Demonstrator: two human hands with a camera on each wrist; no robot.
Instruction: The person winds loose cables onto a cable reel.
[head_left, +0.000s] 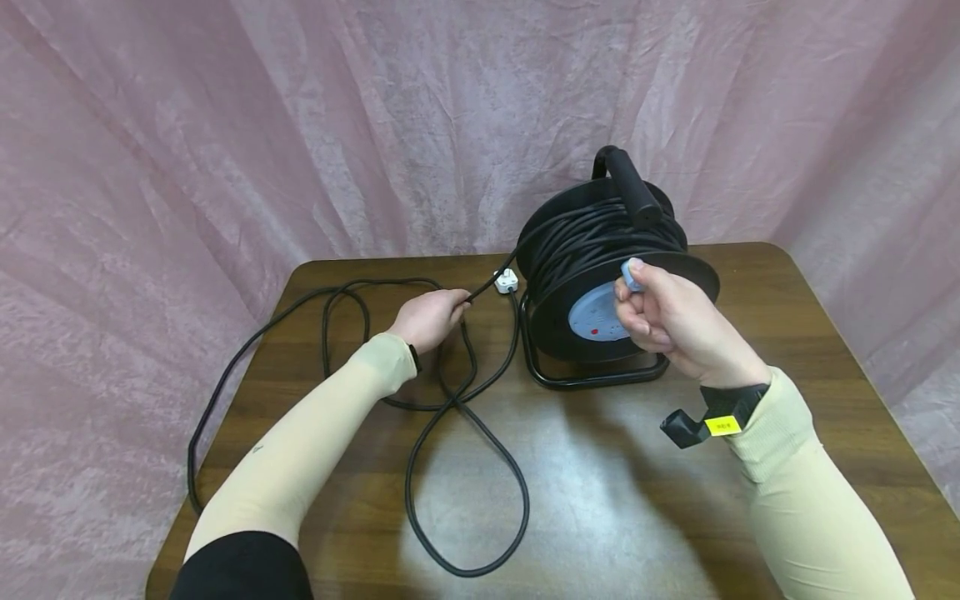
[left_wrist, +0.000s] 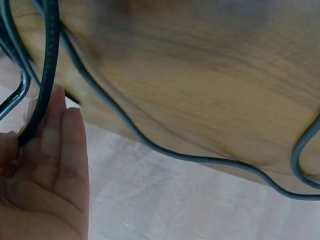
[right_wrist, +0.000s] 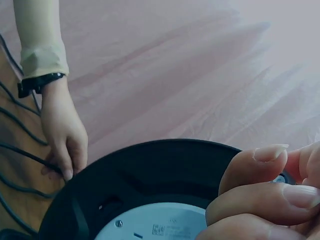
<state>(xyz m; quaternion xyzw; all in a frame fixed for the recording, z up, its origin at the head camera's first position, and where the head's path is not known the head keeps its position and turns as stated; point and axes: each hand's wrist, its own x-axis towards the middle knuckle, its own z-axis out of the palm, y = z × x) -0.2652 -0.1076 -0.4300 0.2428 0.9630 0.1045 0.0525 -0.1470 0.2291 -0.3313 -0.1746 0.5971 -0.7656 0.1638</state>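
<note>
Cable (left_wrist: 51,50), likely springy and best held near its reel (head_left: 552,321), is lying in the left hand's (head_left: 429,321) pinch; the right hand (head_left: 669,321) is gripping a blue knob (head_left: 630,277).

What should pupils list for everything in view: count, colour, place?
Cable reel: 1, black, right side of table
Carry handle: 1, black, atop reel
Front disc: 1, pale blue, reel's face
Knob: 1, blue, reel's front
Cable: apparently 1, black, on reel and across table
Plug: 1, white, left of reel
Table: 1, brown, under reel
Curtain: count unclear, pink, behind table
Wrist bands: 2, black, both wrists
Sleeves: 2, pale yellow, both arms
Left hand: 1, bare, holding cable
Right hand: 1, bare, gripping knob
</note>
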